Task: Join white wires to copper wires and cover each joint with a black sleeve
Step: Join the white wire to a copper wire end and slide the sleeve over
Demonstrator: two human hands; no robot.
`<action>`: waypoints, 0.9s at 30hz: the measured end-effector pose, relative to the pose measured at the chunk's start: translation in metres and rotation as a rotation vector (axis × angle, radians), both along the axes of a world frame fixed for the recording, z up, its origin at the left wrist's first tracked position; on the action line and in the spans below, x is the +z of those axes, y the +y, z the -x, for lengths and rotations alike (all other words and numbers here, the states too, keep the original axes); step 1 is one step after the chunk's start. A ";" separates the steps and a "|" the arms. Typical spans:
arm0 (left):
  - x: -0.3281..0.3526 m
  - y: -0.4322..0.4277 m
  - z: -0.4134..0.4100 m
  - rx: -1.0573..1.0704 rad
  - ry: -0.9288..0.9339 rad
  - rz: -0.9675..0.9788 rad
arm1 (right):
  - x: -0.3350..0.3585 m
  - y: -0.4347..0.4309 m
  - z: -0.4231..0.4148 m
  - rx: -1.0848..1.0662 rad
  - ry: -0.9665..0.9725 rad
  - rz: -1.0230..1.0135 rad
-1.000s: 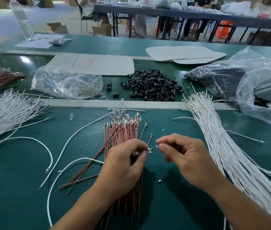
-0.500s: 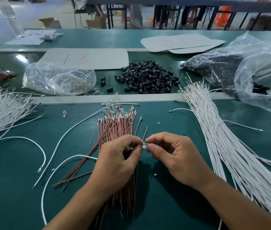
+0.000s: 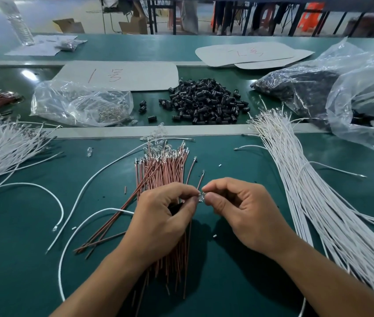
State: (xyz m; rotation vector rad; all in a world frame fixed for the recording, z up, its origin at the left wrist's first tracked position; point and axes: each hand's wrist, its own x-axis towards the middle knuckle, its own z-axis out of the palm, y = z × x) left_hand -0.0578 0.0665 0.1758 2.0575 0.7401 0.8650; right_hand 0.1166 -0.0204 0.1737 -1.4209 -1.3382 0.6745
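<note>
Under left hand (image 3: 165, 216), copper wires (image 3: 163, 172)

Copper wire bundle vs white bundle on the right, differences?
The copper wire bundle is reddish-brown; the white wire bundle is white. Copper wires look shorter; white ones run out of frame lower right. Copper wires lie straight, white ones curve. Both lie on the green table, terminals pointing away.
</note>
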 end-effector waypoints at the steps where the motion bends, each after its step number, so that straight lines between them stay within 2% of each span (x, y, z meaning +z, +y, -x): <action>1: 0.000 0.000 0.000 -0.007 -0.003 0.012 | -0.001 0.000 0.000 -0.005 -0.015 -0.010; 7: 0.001 0.000 0.002 -0.086 -0.027 0.021 | -0.002 0.002 0.002 -0.015 0.001 -0.046; 13: -0.004 0.000 -0.001 -0.014 -0.073 0.091 | 0.003 0.001 0.003 0.013 0.041 -0.042; 27: -0.004 -0.001 -0.001 -0.027 -0.057 0.097 | 0.005 -0.001 0.000 0.075 0.002 0.006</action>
